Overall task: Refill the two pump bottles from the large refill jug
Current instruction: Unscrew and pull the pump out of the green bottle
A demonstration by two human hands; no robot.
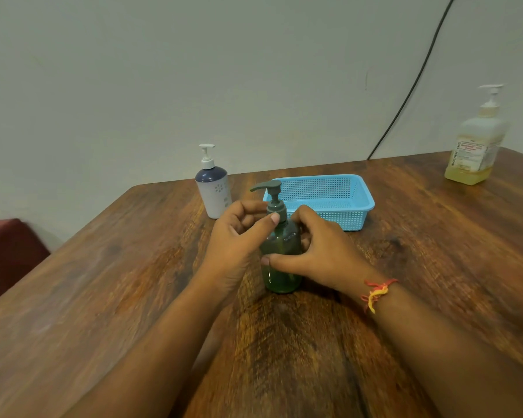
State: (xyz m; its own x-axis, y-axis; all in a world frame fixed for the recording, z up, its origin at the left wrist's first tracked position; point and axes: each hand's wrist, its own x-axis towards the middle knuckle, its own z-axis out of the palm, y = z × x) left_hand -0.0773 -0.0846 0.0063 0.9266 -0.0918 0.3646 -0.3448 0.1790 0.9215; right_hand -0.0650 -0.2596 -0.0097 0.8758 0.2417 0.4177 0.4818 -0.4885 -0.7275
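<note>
A green see-through pump bottle (281, 279) with a dark pump head stands upright on the wooden table (103, 297) in the middle. My right hand (320, 254) wraps around its body. My left hand (239, 236) has thumb and fingers on the collar below the pump head. A white pump bottle with a dark blue shoulder (214, 191) stands behind and to the left, untouched. The large refill jug (477, 146), clear with yellowish liquid low in it, a label and a white pump, stands at the far right corner.
A light blue perforated plastic basket (338, 206) sits just behind the green bottle. A black cable (414, 82) runs down the wall to the table's back edge. A dark red seat (6, 251) lies off the table's left edge.
</note>
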